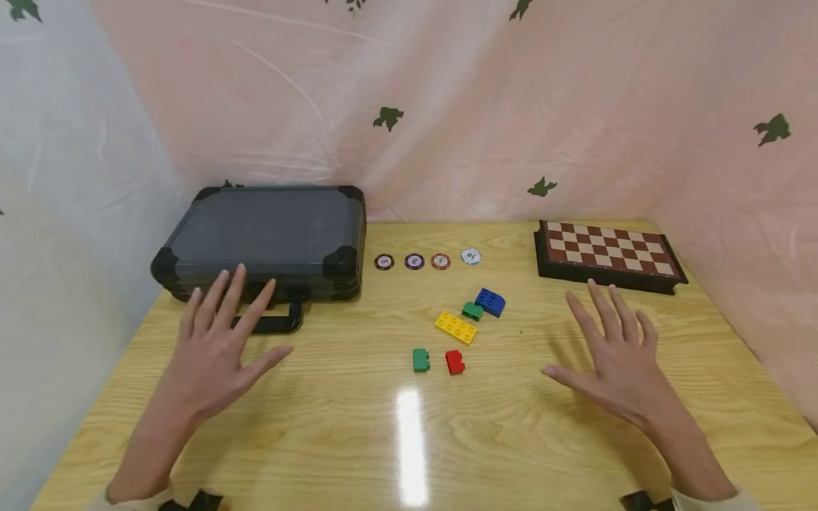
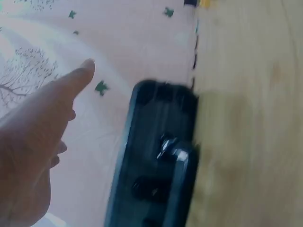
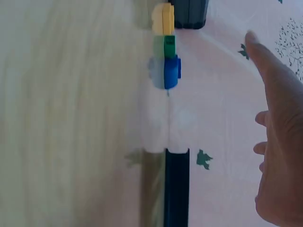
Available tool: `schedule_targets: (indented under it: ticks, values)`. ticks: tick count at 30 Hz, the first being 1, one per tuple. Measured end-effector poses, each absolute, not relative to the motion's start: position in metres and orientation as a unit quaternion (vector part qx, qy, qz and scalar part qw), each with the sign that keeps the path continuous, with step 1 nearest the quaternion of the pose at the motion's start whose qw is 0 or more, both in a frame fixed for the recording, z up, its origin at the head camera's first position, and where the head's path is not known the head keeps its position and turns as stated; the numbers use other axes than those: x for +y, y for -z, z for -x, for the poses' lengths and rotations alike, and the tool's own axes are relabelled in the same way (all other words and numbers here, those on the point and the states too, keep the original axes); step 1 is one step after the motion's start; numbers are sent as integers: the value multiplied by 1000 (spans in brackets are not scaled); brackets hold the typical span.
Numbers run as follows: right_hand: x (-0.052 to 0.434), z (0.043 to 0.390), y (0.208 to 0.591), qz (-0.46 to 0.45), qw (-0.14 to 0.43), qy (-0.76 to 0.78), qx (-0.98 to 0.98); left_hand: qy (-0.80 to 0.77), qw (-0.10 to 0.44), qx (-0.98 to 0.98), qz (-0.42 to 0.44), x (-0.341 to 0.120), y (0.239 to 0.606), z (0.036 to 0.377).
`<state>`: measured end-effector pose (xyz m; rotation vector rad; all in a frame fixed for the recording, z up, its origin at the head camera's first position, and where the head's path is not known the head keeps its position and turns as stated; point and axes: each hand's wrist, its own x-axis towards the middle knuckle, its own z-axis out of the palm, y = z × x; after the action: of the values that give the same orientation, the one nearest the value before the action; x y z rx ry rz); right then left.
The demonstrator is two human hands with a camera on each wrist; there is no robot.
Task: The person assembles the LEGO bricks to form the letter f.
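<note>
My left hand [image 1: 214, 355] hovers with fingers spread in front of a dark grey case [image 1: 262, 227], its fingertips overlapping the case's front edge and black handle [image 1: 281, 323] in the head view. On the right, my right hand [image 1: 616, 362] is held with fingers spread, just in front of a folded chessboard box [image 1: 607, 248]. Neither hand holds anything. Between them lie toy building bricks: a yellow one [image 1: 456, 327], a blue one [image 1: 490, 301], a red one [image 1: 455, 362], a green one [image 1: 420, 360] and another small green brick [image 1: 472, 311].
Behind the bricks, several poker chips [image 1: 415, 261] lie in a row between the case and the chessboard box. A pale curtain [image 1: 447, 106] with dark leaf-like shapes hangs along the back and sides of the wooden table [image 1: 345, 426].
</note>
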<state>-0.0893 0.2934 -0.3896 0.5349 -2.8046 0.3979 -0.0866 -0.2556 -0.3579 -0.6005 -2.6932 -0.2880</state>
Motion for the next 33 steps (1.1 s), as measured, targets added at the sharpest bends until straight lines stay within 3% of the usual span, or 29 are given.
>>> schedule_targets:
  ticks: [11, 18, 26, 33]
  values:
    - [244, 92, 418, -271, 48, -317, -908, 194, 47, -939, 281, -184, 397, 98]
    - [220, 94, 437, -284, 12, -389, -876, 247, 76, -917, 304, -165, 415, 109]
    - [206, 99, 444, -286, 24, -387, -876, 291, 27, -903, 316, -143, 438, 119]
    - [197, 105, 444, -293, 22, -369, -882, 306, 18, -891, 335, -123, 441, 126]
